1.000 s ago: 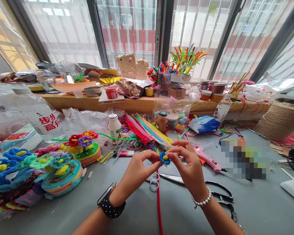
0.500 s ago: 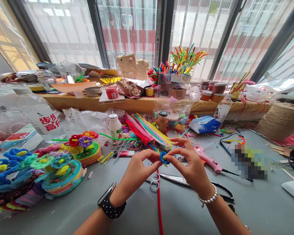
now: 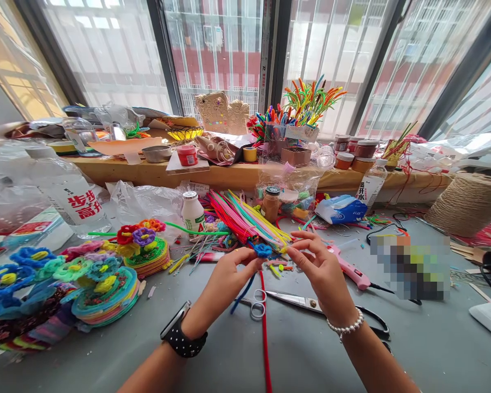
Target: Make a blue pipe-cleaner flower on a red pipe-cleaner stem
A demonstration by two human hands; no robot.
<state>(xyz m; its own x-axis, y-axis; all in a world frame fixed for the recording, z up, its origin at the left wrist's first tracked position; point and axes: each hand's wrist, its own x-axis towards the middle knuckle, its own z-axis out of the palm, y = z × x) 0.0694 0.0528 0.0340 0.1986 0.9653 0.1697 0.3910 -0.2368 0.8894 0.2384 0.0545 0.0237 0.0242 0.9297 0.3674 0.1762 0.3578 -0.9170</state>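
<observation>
A small blue pipe-cleaner flower is pinched between the thumb and fingers of my left hand. Its blue stem hangs down below that hand. My right hand is just to the right, apart from the flower, thumb and forefinger together and the other fingers raised. A yellow bit shows at those fingertips; whether they grip it I cannot make out. Beneath the hands lie small scissors, large shears and a long red pipe cleaner. Behind them is a bundle of colored pipe cleaners.
Finished flowers on round layered bases stand at the left. A pink glue gun lies right of my right hand. Behind are a white bottle, a brown jar and a blue tissue pack. A twine spool stands far right.
My right hand has come away from the blue flower and moved slightly right. The flower stays in my left hand, now turned, with its stem visible below.
</observation>
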